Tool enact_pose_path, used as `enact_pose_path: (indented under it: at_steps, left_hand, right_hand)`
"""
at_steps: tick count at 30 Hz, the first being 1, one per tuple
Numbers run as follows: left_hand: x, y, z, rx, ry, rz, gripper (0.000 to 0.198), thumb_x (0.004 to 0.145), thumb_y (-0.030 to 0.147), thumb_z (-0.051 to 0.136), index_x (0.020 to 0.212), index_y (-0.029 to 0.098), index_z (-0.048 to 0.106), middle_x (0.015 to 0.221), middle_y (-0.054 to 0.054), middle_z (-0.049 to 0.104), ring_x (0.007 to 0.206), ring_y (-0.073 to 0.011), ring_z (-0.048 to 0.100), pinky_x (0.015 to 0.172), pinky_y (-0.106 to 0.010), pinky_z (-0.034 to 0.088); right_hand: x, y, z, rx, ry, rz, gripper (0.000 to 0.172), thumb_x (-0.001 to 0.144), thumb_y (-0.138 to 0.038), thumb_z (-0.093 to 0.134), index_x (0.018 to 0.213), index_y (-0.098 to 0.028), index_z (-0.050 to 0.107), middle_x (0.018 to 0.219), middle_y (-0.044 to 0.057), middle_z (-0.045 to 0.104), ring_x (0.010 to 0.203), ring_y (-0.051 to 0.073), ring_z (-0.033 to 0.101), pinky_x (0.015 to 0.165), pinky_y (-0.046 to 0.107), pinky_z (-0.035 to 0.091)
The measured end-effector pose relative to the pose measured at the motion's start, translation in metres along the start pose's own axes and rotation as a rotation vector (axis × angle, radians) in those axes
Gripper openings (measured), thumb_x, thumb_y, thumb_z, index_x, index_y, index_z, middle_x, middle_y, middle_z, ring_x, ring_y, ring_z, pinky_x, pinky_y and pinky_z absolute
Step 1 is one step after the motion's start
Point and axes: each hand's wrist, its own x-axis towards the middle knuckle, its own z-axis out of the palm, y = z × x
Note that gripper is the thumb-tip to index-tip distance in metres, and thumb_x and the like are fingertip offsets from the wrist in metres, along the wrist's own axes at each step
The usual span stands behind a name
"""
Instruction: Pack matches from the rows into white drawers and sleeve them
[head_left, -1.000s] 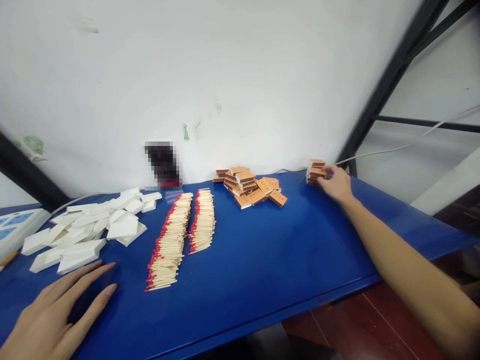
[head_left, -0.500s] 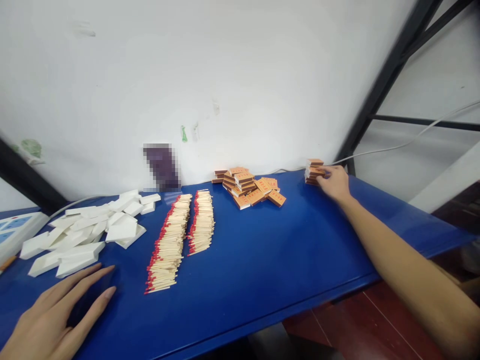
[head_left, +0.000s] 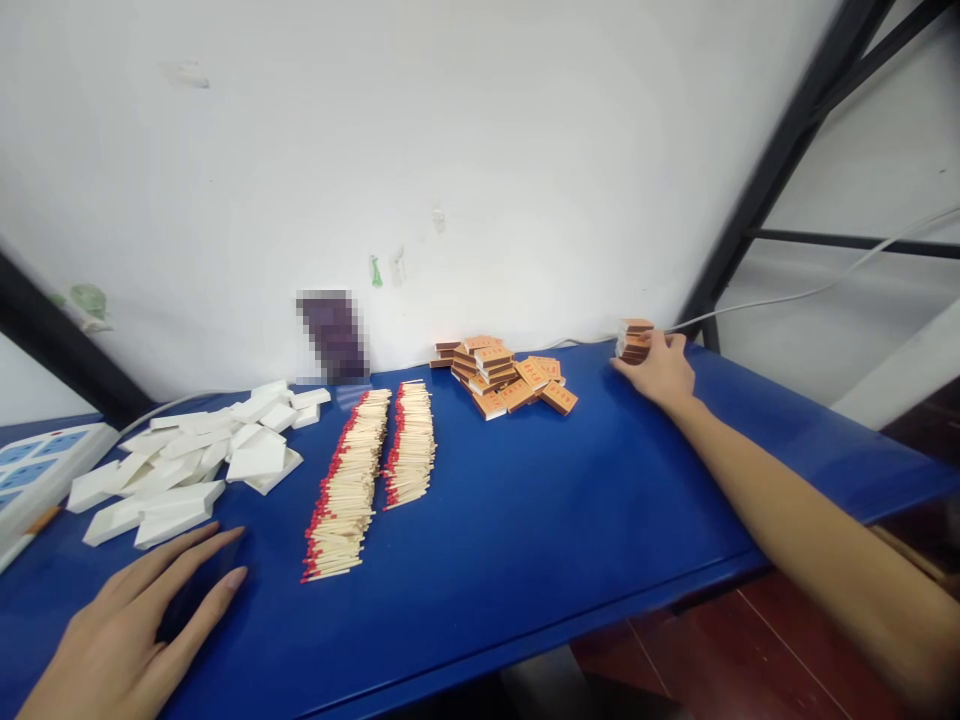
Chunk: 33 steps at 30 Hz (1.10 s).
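Note:
At the far right of the table, my right hand (head_left: 661, 370) is closed around a small stack of orange matchboxes (head_left: 636, 346). Its thumb lies along the near side, and the fingertips are partly hidden behind the stack. My left hand (head_left: 142, 620) hovers over or rests on the near left of the table, fingers spread and holding nothing. Just beyond it lies a heap of white matchbox trays (head_left: 180, 445). Two long rows of red-tipped matches (head_left: 349, 480) lie to the right of that hand. Between the matches and my right hand is a loose pile of orange matchboxes (head_left: 495, 372).
The blue table (head_left: 525, 540) runs along a white wall. A white power strip (head_left: 52, 470) sits at the left edge, with a cable along the wall. A dark blurred rectangle (head_left: 337, 338) leans on the wall. Black metal frame posts (head_left: 765, 180) rise at both ends.
My right thumb has moved down and left along the stack, and the hand now wraps it lower. My left hand stays open. The whole view has shifted slightly.

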Motion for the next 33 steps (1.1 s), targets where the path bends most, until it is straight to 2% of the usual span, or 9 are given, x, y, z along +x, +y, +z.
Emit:
enact_pose_path:
  at_steps: [3, 9, 16, 20, 24, 26, 29, 31, 33]
  left_hand:
    - [-0.003, -0.006, 0.003, -0.028, -0.08, 0.005, 0.039, 0.094, 0.05, 0.049, 0.132, 0.045, 0.054, 0.139, 0.005, 0.06, 0.133, -0.0312, 0.054, 0.118, -0.054, 0.036]
    - [-0.004, -0.009, 0.005, -0.008, -0.103, 0.013, 0.039, 0.096, 0.05, 0.048, 0.134, 0.042, 0.051, 0.141, 0.002, 0.057, 0.135, -0.0315, 0.051, 0.118, -0.055, 0.035]
    - [-0.004, 0.0, -0.002, 0.04, -0.162, 0.014, 0.039, 0.099, 0.045, 0.042, 0.137, 0.036, 0.048, 0.144, -0.002, 0.052, 0.138, -0.0301, 0.046, 0.119, -0.052, 0.032]
    - [-0.002, 0.008, -0.005, 0.102, -0.13, 0.007, 0.04, 0.1, 0.045, 0.039, 0.136, 0.031, 0.05, 0.151, -0.006, 0.043, 0.14, -0.0339, 0.044, 0.118, -0.055, 0.033]
    - [-0.002, 0.008, -0.003, 0.143, -0.049, 0.007, 0.048, 0.1, 0.047, 0.034, 0.143, 0.027, 0.045, 0.16, -0.009, 0.028, 0.149, -0.0374, 0.03, 0.119, -0.057, 0.03]
    - [-0.003, 0.004, 0.0, 0.139, -0.042, 0.007, 0.052, 0.099, 0.048, 0.034, 0.147, 0.028, 0.042, 0.164, -0.007, 0.023, 0.152, -0.037, 0.023, 0.119, -0.057, 0.029]
    - [-0.004, 0.002, 0.002, 0.131, -0.132, 0.01, 0.056, 0.098, 0.051, 0.032, 0.149, 0.03, 0.044, 0.165, -0.005, 0.027, 0.153, -0.0374, 0.021, 0.118, -0.061, 0.029]
    - [-0.004, 0.004, 0.001, 0.124, -0.178, -0.019, 0.057, 0.098, 0.053, 0.03, 0.147, 0.031, 0.047, 0.163, -0.006, 0.033, 0.152, -0.0369, 0.024, 0.116, -0.062, 0.029]
    - [-0.003, 0.008, -0.002, 0.109, -0.172, -0.05, 0.058, 0.097, 0.056, 0.031, 0.145, 0.03, 0.051, 0.158, -0.007, 0.04, 0.148, -0.0365, 0.032, 0.114, -0.061, 0.033]
  right_hand:
    - [-0.001, -0.006, 0.003, -0.012, 0.016, 0.011, 0.063, 0.075, -0.054, 0.071, 0.126, -0.021, 0.056, 0.127, 0.017, 0.047, 0.092, 0.031, 0.063, 0.082, 0.045, 0.05]
    - [0.0, -0.004, 0.0, -0.012, 0.029, 0.048, 0.057, 0.079, -0.054, 0.067, 0.124, -0.021, 0.055, 0.126, 0.017, 0.048, 0.092, 0.031, 0.063, 0.081, 0.043, 0.05]
    - [0.0, -0.002, 0.0, -0.013, 0.012, 0.038, 0.058, 0.078, -0.053, 0.07, 0.125, -0.022, 0.054, 0.126, 0.016, 0.048, 0.092, 0.029, 0.063, 0.081, 0.042, 0.05]
    - [0.0, -0.004, 0.0, -0.009, 0.025, 0.029, 0.063, 0.074, -0.052, 0.072, 0.125, -0.021, 0.054, 0.124, 0.017, 0.049, 0.095, 0.031, 0.06, 0.084, 0.045, 0.048]
    - [-0.001, -0.009, -0.004, 0.005, 0.124, 0.011, 0.055, 0.081, -0.051, 0.064, 0.126, -0.021, 0.053, 0.129, 0.018, 0.047, 0.113, 0.035, 0.052, 0.096, 0.053, 0.041]
    - [-0.003, -0.014, -0.007, 0.078, 0.225, -0.069, 0.047, 0.084, -0.044, 0.058, 0.124, -0.02, 0.054, 0.128, 0.017, 0.048, 0.117, 0.035, 0.05, 0.098, 0.054, 0.039]
    - [-0.006, -0.027, -0.013, 0.231, 0.314, -0.264, 0.037, 0.082, -0.033, 0.054, 0.116, -0.018, 0.058, 0.119, 0.016, 0.053, 0.112, 0.033, 0.055, 0.098, 0.051, 0.042]
    - [-0.012, -0.039, -0.017, 0.295, 0.279, -0.382, 0.031, 0.083, -0.028, 0.051, 0.11, -0.018, 0.06, 0.112, 0.015, 0.057, 0.103, 0.03, 0.059, 0.096, 0.048, 0.045]
    - [-0.022, -0.055, -0.022, 0.341, 0.222, -0.488, 0.021, 0.085, -0.027, 0.051, 0.1, -0.019, 0.062, 0.098, 0.011, 0.061, 0.093, 0.028, 0.062, 0.091, 0.045, 0.048]
